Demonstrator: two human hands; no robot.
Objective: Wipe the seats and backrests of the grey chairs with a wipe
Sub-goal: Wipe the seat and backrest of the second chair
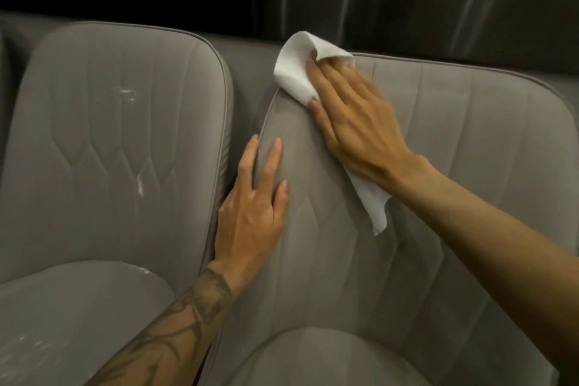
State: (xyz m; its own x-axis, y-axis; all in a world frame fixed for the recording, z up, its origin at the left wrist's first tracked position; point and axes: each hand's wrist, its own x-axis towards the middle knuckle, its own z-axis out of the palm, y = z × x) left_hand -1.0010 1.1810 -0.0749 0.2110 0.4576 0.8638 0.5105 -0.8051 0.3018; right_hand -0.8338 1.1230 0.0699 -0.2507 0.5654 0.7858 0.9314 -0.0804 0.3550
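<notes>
Two grey padded chairs stand side by side. My right hand (354, 122) lies flat with straight fingers on a white wipe (294, 72), pressing it against the top left corner of the right chair's backrest (454, 166). One end of the wipe sticks out under my wrist. My left hand (253, 213) rests flat on the left edge of that backrest, fingers straight. The right chair's seat (329, 360) shows at the bottom. The left chair's backrest (109, 141) carries white smears, and its seat (78, 307) has pale marks too.
A narrow gap separates the two chairs. Behind them runs a grey padded bench back or wall (247, 53), with a dark reflective strip (438, 16) above it.
</notes>
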